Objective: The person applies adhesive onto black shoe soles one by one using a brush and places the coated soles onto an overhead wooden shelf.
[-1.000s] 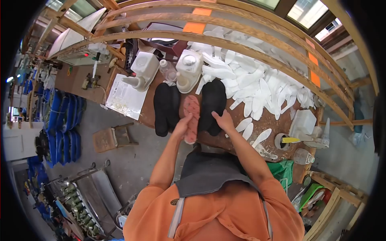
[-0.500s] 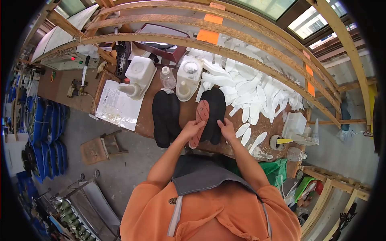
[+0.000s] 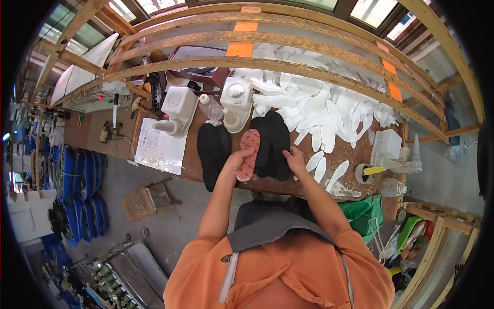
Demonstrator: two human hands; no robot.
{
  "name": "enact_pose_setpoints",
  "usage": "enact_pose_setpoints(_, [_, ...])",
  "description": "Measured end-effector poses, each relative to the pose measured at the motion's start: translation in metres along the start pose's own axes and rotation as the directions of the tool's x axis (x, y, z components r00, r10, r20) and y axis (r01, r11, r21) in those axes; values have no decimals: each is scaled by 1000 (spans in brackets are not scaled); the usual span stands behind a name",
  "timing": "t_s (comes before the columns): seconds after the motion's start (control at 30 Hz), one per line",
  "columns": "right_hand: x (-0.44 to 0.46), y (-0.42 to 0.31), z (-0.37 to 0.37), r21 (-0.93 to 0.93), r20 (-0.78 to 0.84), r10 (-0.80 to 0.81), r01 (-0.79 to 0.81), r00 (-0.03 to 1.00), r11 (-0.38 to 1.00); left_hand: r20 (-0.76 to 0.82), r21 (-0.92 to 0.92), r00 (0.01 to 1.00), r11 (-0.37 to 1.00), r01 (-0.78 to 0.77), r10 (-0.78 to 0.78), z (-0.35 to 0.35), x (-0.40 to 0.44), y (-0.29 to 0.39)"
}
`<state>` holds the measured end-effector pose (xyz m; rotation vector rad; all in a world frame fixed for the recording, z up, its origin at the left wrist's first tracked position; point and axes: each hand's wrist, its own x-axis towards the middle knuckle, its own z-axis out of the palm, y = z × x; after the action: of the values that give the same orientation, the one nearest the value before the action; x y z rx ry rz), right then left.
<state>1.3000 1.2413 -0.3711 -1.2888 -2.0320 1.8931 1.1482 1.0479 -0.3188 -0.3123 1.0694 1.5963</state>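
Note:
My left hand [image 3: 238,160] is closed on a pinkish-red patterned insole [image 3: 250,147], held upright at the left side of the black insoles. My right hand [image 3: 294,159] pinches the right edge of the black insoles [image 3: 272,144], which overlap in a fanned stack near the table's front edge. Its fingertips are partly hidden. Left of my left hand lies another pile of black insoles [image 3: 212,154].
Many white insoles [image 3: 314,110] cover the right back of the table under wooden slats [image 3: 288,69]. White plastic containers [image 3: 180,105] and a clear bottle [image 3: 210,107] stand behind the black insoles. A round pot with a yellow-handled tool [image 3: 364,173] sits at right.
The camera view has shifted. The pinkish-red insole has moved a little left against the black ones, which now look more fanned out. Both hands keep their holds.

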Motion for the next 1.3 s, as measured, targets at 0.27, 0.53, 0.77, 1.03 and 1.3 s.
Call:
enact_pose_setpoints(0.27, [10, 1, -10, 78, 10, 70, -71, 997, 994, 14, -351, 999, 936, -37, 44, -2, -11, 6])
enact_pose_setpoints(0.53, [13, 8, -10, 36, -17, 0, 0, 1000, 999, 96, -211, 949, 938, -276, 300, 30, -89, 25])
enact_pose_setpoints(0.77, [-13, -45, -20, 651, 233, 259, -348, 937, 674, 11, 308, 963, 916, -258, 268, 53, 4, -43])
enact_pose_setpoints(1.03, [4, -56, -23, 414, 422, 324, -498, 847, 762, -47, 173, 983, 971, -165, 176, 17, -9, -41])
enact_pose_setpoints(1.3, [10, -60, -16, 384, 416, 275, -441, 867, 811, 33, -23, 990, 990, -138, 139, -10, 2, -58])
